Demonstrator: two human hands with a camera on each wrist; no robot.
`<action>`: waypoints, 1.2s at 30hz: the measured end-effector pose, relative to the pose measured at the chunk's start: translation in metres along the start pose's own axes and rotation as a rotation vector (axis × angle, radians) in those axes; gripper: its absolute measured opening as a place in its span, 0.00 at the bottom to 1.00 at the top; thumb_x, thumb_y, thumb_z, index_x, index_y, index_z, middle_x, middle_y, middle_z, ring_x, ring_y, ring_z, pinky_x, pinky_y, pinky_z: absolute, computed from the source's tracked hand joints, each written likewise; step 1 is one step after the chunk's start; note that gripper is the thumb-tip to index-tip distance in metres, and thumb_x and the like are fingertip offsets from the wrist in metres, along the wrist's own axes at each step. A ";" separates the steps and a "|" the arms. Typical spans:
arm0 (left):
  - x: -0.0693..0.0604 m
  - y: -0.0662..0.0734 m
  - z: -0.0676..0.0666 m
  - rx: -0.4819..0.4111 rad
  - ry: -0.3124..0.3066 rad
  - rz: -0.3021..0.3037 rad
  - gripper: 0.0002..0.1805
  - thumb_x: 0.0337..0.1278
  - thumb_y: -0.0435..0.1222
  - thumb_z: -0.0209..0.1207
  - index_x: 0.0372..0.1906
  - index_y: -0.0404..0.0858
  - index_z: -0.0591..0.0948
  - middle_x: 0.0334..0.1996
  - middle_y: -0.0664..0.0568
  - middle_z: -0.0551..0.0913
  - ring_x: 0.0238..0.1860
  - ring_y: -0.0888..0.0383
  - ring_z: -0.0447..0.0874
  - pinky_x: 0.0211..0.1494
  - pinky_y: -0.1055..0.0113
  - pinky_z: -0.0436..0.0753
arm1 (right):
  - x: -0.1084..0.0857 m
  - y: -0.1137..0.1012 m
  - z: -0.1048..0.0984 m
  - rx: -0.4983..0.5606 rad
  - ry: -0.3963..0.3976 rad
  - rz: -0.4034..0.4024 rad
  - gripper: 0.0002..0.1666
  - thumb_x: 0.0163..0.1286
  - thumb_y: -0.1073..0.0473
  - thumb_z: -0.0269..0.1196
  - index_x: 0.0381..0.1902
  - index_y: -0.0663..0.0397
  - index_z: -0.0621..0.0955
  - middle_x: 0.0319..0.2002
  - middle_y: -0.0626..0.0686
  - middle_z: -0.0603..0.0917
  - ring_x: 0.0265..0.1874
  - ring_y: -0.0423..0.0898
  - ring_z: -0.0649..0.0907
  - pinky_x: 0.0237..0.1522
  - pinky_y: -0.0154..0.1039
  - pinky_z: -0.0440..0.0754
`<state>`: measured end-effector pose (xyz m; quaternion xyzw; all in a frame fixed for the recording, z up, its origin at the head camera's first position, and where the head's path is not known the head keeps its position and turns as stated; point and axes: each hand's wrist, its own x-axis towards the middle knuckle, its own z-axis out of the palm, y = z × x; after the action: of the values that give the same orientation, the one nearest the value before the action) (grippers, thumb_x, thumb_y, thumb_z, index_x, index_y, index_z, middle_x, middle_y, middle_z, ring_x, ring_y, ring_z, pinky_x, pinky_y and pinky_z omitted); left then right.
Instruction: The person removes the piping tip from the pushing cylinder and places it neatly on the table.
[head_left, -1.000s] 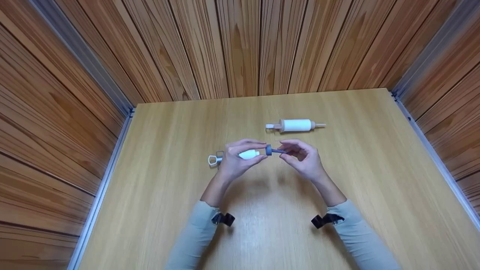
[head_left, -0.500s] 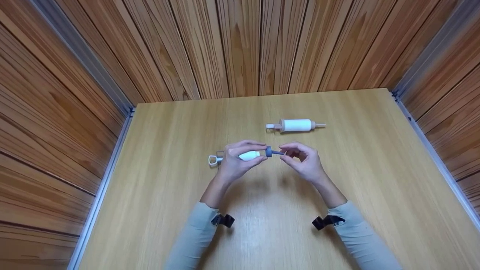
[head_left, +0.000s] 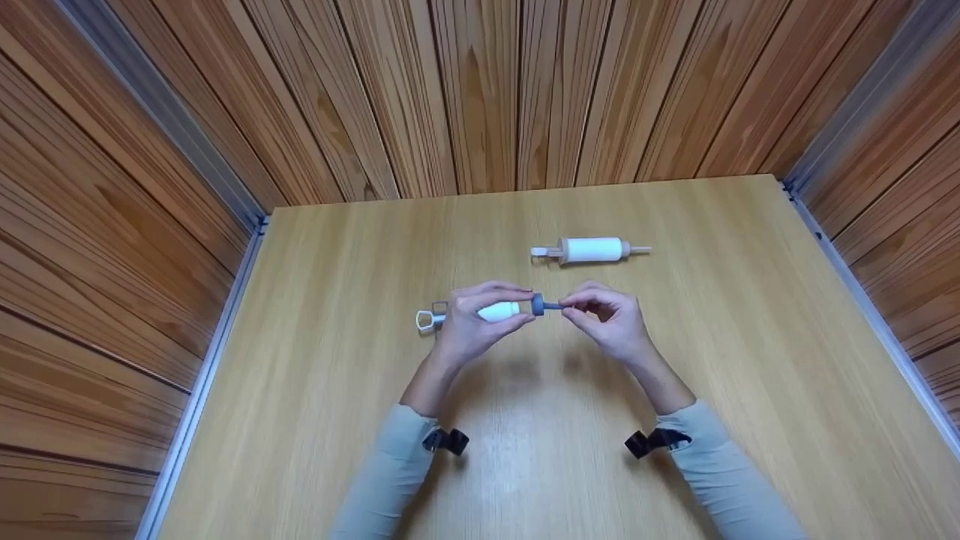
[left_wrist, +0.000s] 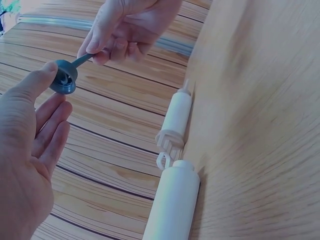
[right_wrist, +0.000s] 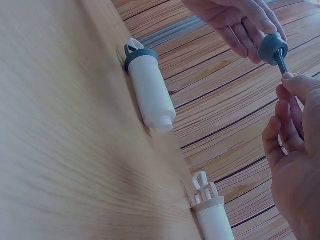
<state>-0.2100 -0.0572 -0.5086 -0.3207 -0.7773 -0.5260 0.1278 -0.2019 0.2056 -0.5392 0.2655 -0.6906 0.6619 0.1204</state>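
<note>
A blue-grey nozzle cap with a thin spout is held in the air between both hands. My left hand pinches the wide rim between thumb and fingers. In the left wrist view the cap's hollow inside shows. My right hand pinches the spout near its end between thumb and index finger. Beneath the left hand lies a white syringe-like dispenser barrel with a dark grey collar and a loop handle. Its narrow neck end is bare; the left hand partly covers it in the head view.
A second white dispenser, with a beige collar and a thin beige nozzle, lies farther back on the wooden table. Wood-panelled walls and metal rails border the table.
The cap has shifted down slightly in the head view. My right fingers have drawn together on the spout, which now shows less of its length. The dispensers have stayed in place.
</note>
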 end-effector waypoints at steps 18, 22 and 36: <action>-0.001 0.000 0.004 -0.030 -0.011 -0.016 0.15 0.66 0.35 0.79 0.56 0.40 0.95 0.54 0.47 0.97 0.59 0.49 0.97 0.72 0.53 0.90 | 0.006 -0.004 0.007 0.079 -0.035 -0.035 0.10 0.68 0.87 0.66 0.45 0.80 0.88 0.43 0.41 0.92 0.42 0.35 0.88 0.41 0.24 0.85; -0.001 0.001 0.003 -0.044 -0.024 -0.043 0.16 0.67 0.35 0.79 0.57 0.41 0.95 0.55 0.47 0.97 0.60 0.49 0.96 0.73 0.52 0.90 | 0.007 -0.005 0.009 0.100 -0.040 -0.036 0.10 0.67 0.88 0.66 0.44 0.81 0.87 0.43 0.41 0.92 0.42 0.34 0.87 0.40 0.23 0.84; -0.001 0.002 0.004 -0.042 -0.035 -0.050 0.15 0.67 0.37 0.79 0.57 0.42 0.95 0.54 0.49 0.97 0.60 0.51 0.96 0.73 0.54 0.90 | 0.006 -0.004 0.011 0.074 -0.051 -0.035 0.10 0.69 0.86 0.66 0.45 0.80 0.87 0.44 0.40 0.91 0.43 0.36 0.89 0.44 0.25 0.87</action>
<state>-0.2076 -0.0538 -0.5097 -0.3131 -0.7760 -0.5394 0.0942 -0.2029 0.1939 -0.5332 0.2987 -0.6638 0.6777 0.1045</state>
